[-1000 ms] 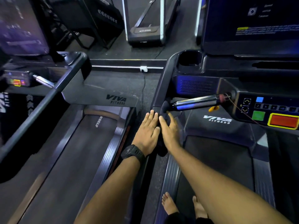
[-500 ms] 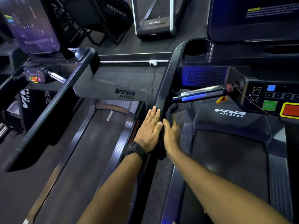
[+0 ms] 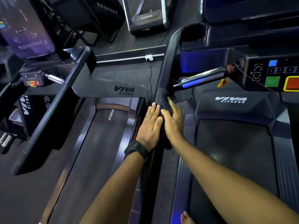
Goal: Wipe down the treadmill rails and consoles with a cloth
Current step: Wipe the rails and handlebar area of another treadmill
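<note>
Both hands lie side by side on the treadmill's left handrail (image 3: pixel 168 59), near the middle of the view. The left hand (image 3: pixel 150 125), with a black wristwatch (image 3: pixel 136 150) on its wrist, rests flat with fingers straight and close together, pointing to the far end. The right hand (image 3: pixel 174 123) lies just to its right, fingers also stretched out, pressing on a dark cloth (image 3: pixel 167 143) draped over the rail; the cloth shows between and below the two hands. To the far right sits the console (image 3: pixel 252 75) with a green button (image 3: pixel 272 81) and a red button (image 3: pixel 292 84). A second treadmill (image 3: pixel 97 143) stands to the left.
</note>
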